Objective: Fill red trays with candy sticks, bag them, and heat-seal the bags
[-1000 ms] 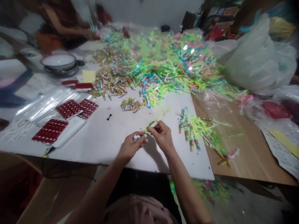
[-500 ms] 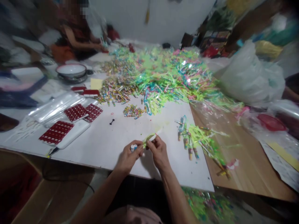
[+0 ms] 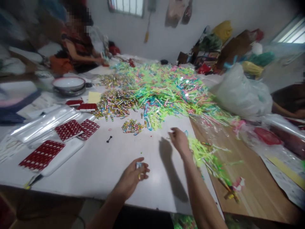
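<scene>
My left hand (image 3: 134, 175) is over the front of the white table, fingers curled loosely around a small blue-and-white piece (image 3: 138, 165). A yellow bit shows at its lower fingers. My right hand (image 3: 179, 141) is raised farther forward and to the right, its fingers bent together; what they hold, if anything, I cannot make out. Beside and partly under the right forearm lies a bunch of yellow-green streamers (image 3: 200, 151). A small heap of printed tubes (image 3: 133, 126) lies ahead of both hands. Behind it spreads a large pile of coloured streamers (image 3: 164, 86).
Red patterned pads (image 3: 43, 155) and clear plastic sleeves (image 3: 47, 122) lie at left, with a bowl (image 3: 68, 82) behind. A stuffed plastic bag (image 3: 243, 92) stands at right near cardboard (image 3: 238, 159). One person (image 3: 78, 47) works at far left; another person's arm (image 3: 286, 109) shows at right.
My hands, which were together on a yellow-green strip, are now apart. The right has moved forward and right; the left keeps the blue-and-white piece. The view has tilted up.
</scene>
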### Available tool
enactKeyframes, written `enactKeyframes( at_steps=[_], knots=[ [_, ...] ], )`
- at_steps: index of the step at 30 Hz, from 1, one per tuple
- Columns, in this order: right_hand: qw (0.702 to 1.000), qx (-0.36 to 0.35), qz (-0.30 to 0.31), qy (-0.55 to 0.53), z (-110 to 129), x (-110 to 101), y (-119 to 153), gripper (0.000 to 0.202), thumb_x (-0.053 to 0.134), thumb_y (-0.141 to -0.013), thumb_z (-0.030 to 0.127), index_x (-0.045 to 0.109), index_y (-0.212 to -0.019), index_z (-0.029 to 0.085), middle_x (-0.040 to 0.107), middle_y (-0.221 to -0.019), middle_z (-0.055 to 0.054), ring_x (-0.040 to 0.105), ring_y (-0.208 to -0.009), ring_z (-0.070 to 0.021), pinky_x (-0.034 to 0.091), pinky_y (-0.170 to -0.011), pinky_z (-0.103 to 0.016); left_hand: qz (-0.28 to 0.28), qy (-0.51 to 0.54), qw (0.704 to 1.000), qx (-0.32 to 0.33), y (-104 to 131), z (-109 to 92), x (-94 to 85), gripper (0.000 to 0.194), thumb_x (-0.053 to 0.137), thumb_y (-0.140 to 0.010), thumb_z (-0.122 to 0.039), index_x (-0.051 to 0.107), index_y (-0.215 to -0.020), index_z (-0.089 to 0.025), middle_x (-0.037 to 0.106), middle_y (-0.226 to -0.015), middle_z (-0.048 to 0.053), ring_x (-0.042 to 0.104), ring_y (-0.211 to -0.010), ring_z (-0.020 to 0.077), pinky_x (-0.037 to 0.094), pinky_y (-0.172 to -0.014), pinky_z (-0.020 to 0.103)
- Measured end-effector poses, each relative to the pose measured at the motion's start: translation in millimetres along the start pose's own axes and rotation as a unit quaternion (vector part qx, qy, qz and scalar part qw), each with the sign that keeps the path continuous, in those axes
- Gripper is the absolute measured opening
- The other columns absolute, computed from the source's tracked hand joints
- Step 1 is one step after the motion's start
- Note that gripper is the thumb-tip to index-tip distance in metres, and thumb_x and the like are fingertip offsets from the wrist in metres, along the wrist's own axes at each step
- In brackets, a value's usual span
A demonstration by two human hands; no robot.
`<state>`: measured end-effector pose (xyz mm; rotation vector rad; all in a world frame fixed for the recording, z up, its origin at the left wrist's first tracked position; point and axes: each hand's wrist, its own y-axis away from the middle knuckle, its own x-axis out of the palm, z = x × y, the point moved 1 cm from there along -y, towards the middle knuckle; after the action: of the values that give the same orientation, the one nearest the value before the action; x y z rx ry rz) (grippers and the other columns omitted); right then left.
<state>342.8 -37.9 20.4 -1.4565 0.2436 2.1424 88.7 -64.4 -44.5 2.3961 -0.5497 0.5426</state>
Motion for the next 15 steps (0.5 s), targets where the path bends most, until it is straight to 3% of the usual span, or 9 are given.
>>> enactKeyframes(
  at_steps=[1,3,6,10,12,15],
  knots=[
    [0.999,-0.036,0.014,0.010,25.1,16.5,-16.9,0.036,0.052,-0.087,0.028,0.056,-0.121,0.016,0.068,-0.104,-0.011,0.063,-0.098,-0.0213,0.046,-0.078,-0.028,0.019,-0.003,1.000,-0.009,-0.4,5.9,4.5,0.064,0.082,-0.058,-0.031,0.051,-0.112,-0.017,0.063,-0.091,0.007,0.063,-0.078,0.0180,0.046,-0.067,0.029],
    [0.997,-0.029,0.048,0.054,68.7,48.5,-49.1,0.034,0.051,-0.088,0.024,0.055,-0.120,0.014,0.064,-0.114,-0.014,0.061,-0.103,-0.0224,0.045,-0.077,-0.028,0.064,-0.023,0.998,-0.007,-1.3,16.4,8.5,0.059,0.081,-0.062,-0.035,0.053,-0.110,-0.017,0.064,-0.091,0.009,0.064,-0.075,0.0194,0.046,-0.066,0.031],
    [0.992,0.017,0.092,0.087,95.7,76.6,-78.9,0.025,0.048,-0.087,0.015,0.061,-0.107,0.012,0.066,-0.107,-0.015,0.063,-0.096,-0.0238,0.043,-0.072,-0.028,0.058,-0.038,0.998,0.000,-7.6,16.1,-1.6,0.053,0.081,-0.060,-0.041,0.058,-0.100,-0.016,0.066,-0.094,0.012,0.063,-0.074,0.0200,0.047,-0.065,0.032],
    [0.992,-0.013,0.081,0.093,69.3,73.6,-62.0,0.022,0.044,-0.090,0.019,0.062,-0.102,0.017,0.066,-0.101,-0.011,0.062,-0.090,-0.0217,0.039,-0.065,-0.026,-0.062,0.017,0.998,0.028,-31.5,-20.2,-20.2,0.060,0.084,-0.054,-0.041,0.057,-0.101,-0.016,0.066,-0.085,0.007,0.057,-0.063,0.0123,0.041,-0.054,0.024],
    [0.988,-0.100,0.047,0.109,52.5,63.0,-34.9,0.022,0.043,-0.093,0.022,0.062,-0.103,0.019,0.065,-0.101,-0.009,0.060,-0.090,-0.0205,0.037,-0.064,-0.026,-0.090,0.056,0.993,0.042,-48.9,-41.7,-21.7,0.058,0.082,-0.056,-0.041,0.055,-0.099,-0.015,0.064,-0.074,0.003,0.048,-0.053,0.0073,0.030,-0.044,0.018],
    [0.949,-0.275,0.025,0.151,37.7,50.4,8.0,0.024,0.040,-0.095,0.016,0.063,-0.102,0.019,0.064,-0.100,-0.009,0.056,-0.091,-0.0204,0.038,-0.070,-0.028,-0.084,0.092,0.992,0.011,-70.8,-59.4,-15.6,0.043,0.069,-0.069,-0.051,0.053,-0.088,-0.015,0.060,-0.066,0.002,0.039,-0.044,0.0049,0.017,-0.038,0.016]
  ],
)
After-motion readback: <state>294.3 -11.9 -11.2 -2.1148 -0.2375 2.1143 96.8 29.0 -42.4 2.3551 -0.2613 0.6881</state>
